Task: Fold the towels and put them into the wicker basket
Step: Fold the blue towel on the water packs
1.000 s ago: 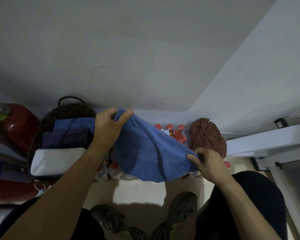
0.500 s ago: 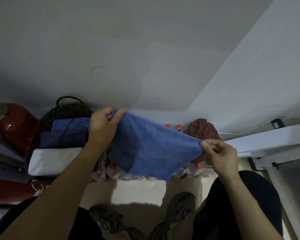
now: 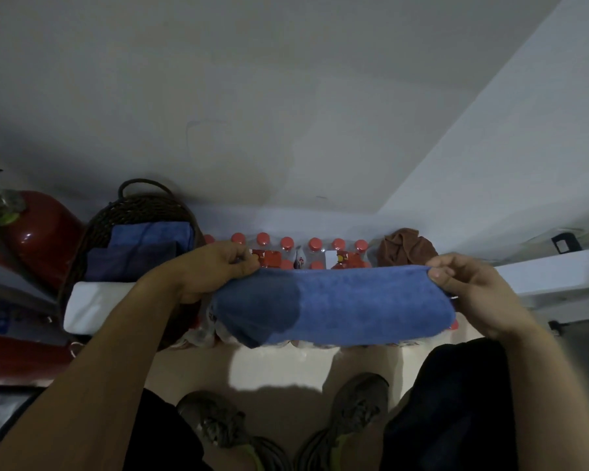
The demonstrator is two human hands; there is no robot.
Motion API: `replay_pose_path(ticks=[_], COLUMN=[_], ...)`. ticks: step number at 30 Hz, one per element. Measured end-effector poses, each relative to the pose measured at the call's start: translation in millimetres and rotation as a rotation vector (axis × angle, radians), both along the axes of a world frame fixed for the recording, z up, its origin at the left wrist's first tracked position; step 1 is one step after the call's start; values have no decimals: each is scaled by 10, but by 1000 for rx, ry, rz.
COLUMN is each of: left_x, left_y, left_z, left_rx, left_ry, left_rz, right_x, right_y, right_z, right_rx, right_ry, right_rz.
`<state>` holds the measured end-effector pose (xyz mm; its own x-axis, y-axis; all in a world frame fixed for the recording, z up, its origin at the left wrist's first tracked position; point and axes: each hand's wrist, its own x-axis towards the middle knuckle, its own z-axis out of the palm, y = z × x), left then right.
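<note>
I have the blue towel (image 3: pixel 340 307) stretched between both hands, out in front of me above the floor. My left hand (image 3: pixel 211 271) pinches its top edge at the 9 o'clock corner, fingers curled over the cloth. My right hand (image 3: pixel 470 283) pinches the 3 o'clock corner the same way, thumb on the near side. The towel hangs doubled, its top edge level and its lower fold sagging toward my shoes (image 3: pixel 286 426). A darker patch shows on its left part.

The wicker basket (image 3: pixel 140 212) sits at 10 o'clock from the towel, against the wall, its handle arching up at the back. Inside it lie folded blue towels (image 3: pixel 140 249), and a folded white towel (image 3: pixel 96 307) rests across its near rim. My left forearm crosses in front of the basket's right side.

Behind the held towel, at 12 o'clock, stands a pack of bottles with red caps (image 3: pixel 286 253). A crumpled brown towel (image 3: pixel 405 251) lies on top at 1 o'clock, just beyond my right hand. A red fire extinguisher (image 3: pixel 38 232) stands at 9 o'clock, left of the basket.
</note>
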<state>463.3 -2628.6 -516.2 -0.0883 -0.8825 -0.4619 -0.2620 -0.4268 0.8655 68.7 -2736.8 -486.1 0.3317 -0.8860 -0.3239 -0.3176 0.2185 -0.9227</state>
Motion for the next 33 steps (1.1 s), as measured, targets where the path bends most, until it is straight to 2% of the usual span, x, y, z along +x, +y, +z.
replay_pose_path(ticks=[2, 5, 7, 11, 18, 19, 21, 22, 23, 24, 26, 27, 30, 33], left_x=[-15, -3, -4, -45, -49, -51, -78, -104, -134, -162, -207, -226, -252, -240], left_y=[-32, -111, -155, -289, -405, -423, -452, -468, -484, -501, -518, -510, -441, -351], left_z=[-106, -297, -421, -704, -997, -1029, -1065, -1067, -1061, -1049, -1025, -1010, -1009, -1050], left_rx=[66, 166, 201, 96, -97, -116, -153, -176, -202, -225, -261, -278, -286, -210], left_ry=[-105, -451, -589, -456, -515, -506, -464, -441, -419, -395, -336, -311, -286, -242], left_rz=[-17, -110, -112, 184, 435, 470, 512, 515, 510, 503, 514, 540, 661, 688], right_x=[39, 160, 304, 593, 979, 1064, 1314, 1479, 1663, 1849, 2143, 2245, 2410, 2514], right_y=[-130, -340, -443, -639, -815, -774, -649, -579, -514, -439, -346, -339, -453, -586], right_z=[-77, -268, -402, -783, -1327, -1352, -1338, -1311, -1283, -1239, -1161, -1129, -1085, -1098], right_rx=[23, 114, 163, 82, -57, -85, -276, -393, -477, -469, -301, -236, -243, -279], right_ry=[120, 286, 344, 417, 565, 649, 917, 930, 825, 636, 300, 227, 293, 400], right_rz=[82, 207, 242, 119, -204, -216, -90, 19, 147, 269, 439, 495, 667, 807])
